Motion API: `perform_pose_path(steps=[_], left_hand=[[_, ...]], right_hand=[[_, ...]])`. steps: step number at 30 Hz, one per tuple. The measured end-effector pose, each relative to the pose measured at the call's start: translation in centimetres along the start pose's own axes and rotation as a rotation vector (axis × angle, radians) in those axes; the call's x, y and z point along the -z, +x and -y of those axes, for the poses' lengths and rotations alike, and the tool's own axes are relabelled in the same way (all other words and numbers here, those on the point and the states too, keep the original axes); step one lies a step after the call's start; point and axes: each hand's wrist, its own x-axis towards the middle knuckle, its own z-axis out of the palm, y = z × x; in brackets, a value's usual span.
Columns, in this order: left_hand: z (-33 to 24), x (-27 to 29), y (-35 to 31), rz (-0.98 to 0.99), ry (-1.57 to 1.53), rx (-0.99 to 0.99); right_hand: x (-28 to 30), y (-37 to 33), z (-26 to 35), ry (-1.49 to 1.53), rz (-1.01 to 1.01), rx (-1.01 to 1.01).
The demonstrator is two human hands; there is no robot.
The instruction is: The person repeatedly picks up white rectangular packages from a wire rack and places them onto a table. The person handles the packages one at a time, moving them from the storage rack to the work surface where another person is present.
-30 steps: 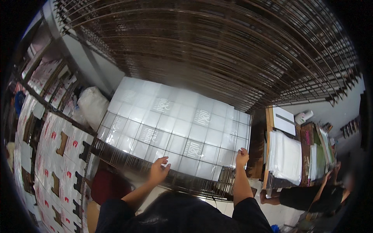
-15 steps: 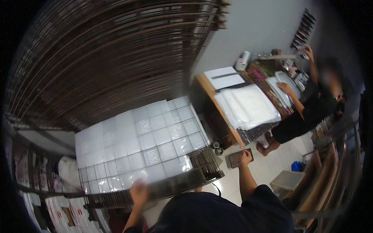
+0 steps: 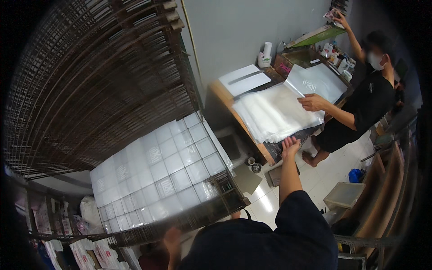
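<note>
My right hand (image 3: 290, 146) reaches out with its fingers apart and nothing in them. It is near the front edge of the worktable, just by a stack of clear plastic bags (image 3: 265, 114). My left hand (image 3: 172, 239) is low, beside the near edge of a wire drying rack (image 3: 222, 180), its fingers smeared by motion. On the rack's top tier lie several translucent plastic sheets (image 3: 157, 157) with white prints. Across the table a co-worker's hand (image 3: 313, 102) is at a printed clear sheet (image 3: 309, 81), partly over the stack.
Many raised rack tiers (image 3: 103, 81) lean over the far left. The co-worker (image 3: 371, 99) stands at the right, other hand up by a tilted green screen frame (image 3: 317, 36). Wooden boards (image 3: 382, 184) and a pale plastic box (image 3: 344, 195) are at the lower right.
My right hand has risen and gone forward to the bag stack. My left hand has dropped back toward me. The co-worker's lower hand has brought the printed sheet toward the stack; the screen frame is tilted up.
</note>
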Motion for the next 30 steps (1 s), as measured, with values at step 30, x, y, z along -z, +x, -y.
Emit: perform_pose_path(steps=[30], left_hand=[[-23.4,-24.8,13.3,0.920,-0.683,0.961]], right_hand=[[-9.1,-20.1,14.5,-0.272,0.499,0.165]])
